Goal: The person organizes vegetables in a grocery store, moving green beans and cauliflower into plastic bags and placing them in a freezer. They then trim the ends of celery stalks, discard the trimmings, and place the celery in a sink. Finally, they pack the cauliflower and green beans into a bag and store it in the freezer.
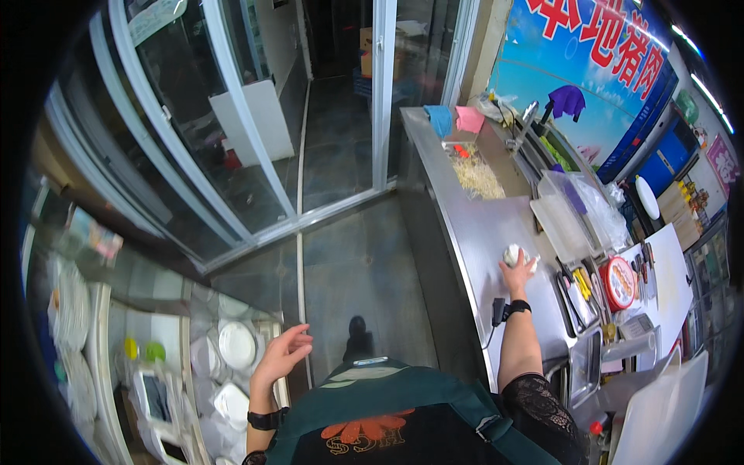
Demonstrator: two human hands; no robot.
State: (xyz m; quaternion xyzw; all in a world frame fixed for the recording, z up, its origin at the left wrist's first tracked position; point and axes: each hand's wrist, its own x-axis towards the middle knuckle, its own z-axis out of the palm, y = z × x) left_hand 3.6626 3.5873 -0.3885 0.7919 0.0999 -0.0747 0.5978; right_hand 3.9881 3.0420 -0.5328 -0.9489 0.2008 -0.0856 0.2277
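Note:
My right hand (517, 272) presses on a crumpled white cloth (514, 254) on the stainless steel counter (485, 232), fingers spread over it. A black device with a cable is strapped to that wrist. My left hand (283, 356) hangs over the floor on the left with nothing in it, fingers loosely bent and the thumb apart. Beyond the cloth is the counter's sink (494, 151), with pale shredded food resembling bean sprouts (474, 174) at its near side. A translucent plastic bin (561, 224) stands right of the cloth.
A steel tray of tools (578, 296), a round red tub (617, 283) and several knives (648, 267) lie to the right. Blue (439, 120) and pink (468, 118) cloths hang at the counter's far end. Sliding glass doors (232, 104) stand ahead; shelves with white plates (237, 344) are at left.

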